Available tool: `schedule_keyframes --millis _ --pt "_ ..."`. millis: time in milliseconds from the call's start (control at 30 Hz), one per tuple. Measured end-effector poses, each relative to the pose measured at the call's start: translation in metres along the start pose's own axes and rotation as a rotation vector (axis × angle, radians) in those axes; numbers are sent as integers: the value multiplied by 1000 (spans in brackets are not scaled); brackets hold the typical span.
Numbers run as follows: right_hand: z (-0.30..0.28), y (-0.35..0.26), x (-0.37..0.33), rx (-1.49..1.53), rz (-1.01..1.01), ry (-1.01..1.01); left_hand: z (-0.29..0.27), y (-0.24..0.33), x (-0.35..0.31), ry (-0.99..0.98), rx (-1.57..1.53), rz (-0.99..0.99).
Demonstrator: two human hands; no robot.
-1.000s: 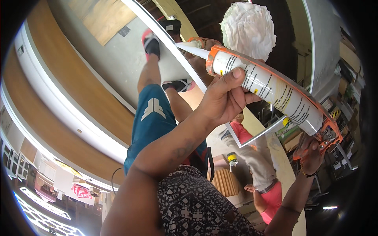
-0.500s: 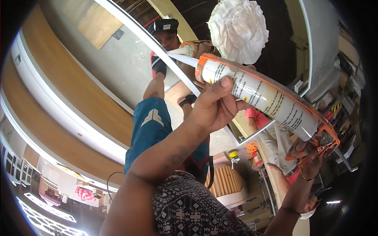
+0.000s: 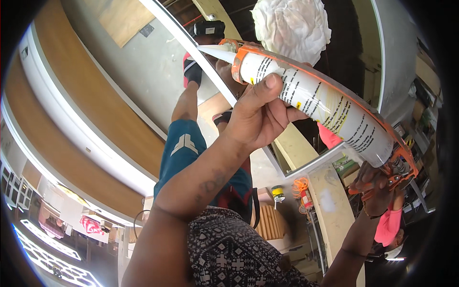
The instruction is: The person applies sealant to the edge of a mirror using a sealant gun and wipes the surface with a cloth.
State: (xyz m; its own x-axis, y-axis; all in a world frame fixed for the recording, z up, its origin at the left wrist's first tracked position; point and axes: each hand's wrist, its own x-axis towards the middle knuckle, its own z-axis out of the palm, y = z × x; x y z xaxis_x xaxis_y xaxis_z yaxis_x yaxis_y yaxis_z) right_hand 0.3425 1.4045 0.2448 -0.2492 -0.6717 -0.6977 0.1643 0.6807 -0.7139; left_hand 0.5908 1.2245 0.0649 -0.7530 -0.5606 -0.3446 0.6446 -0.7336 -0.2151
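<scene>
My left hand is wrapped under the front half of a white sealant cartridge, thumb on top. The cartridge lies in an orange caulking gun. At the rear, my right hand is closed around the gun's handle and trigger, its fingers partly in shadow. The gun slants up to the left, and its white tapered nozzle meets the white frame of a mirror-like panel at the tip. Any bead of sealant there is too small to make out.
A crumpled white cloth-like bundle is at the top, over the dark reflective panel. Curved wood-and-white panels run along the left. A yellow-and-black container and an orange cord lie below. A person in pink is at lower right.
The nozzle tip has moved up and left along the white frame, both hands keeping their hold on the gun. The person in pink has shifted at the lower right.
</scene>
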Motion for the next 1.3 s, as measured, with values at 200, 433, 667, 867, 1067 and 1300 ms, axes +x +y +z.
schedule_keyframes --millis 200,433,667,867,1067,1300 --pt "-11 9 -3 113 -6 169 -5 -6 8 -27 18 -15" --pt "14 12 11 170 -148 120 -17 -13 6 -1 -18 -11" --pt "-42 35 -19 380 34 149 -30 -18 10 14 -18 -21" --pt "-6 27 13 180 -130 86 -37 -21 12 27 -18 -73" --pt "-22 41 -1 136 -57 237 -43 -29 13 31 -48 -93" --pt "-59 72 -45 315 3 160 -45 -56 -6 66 -38 -107"
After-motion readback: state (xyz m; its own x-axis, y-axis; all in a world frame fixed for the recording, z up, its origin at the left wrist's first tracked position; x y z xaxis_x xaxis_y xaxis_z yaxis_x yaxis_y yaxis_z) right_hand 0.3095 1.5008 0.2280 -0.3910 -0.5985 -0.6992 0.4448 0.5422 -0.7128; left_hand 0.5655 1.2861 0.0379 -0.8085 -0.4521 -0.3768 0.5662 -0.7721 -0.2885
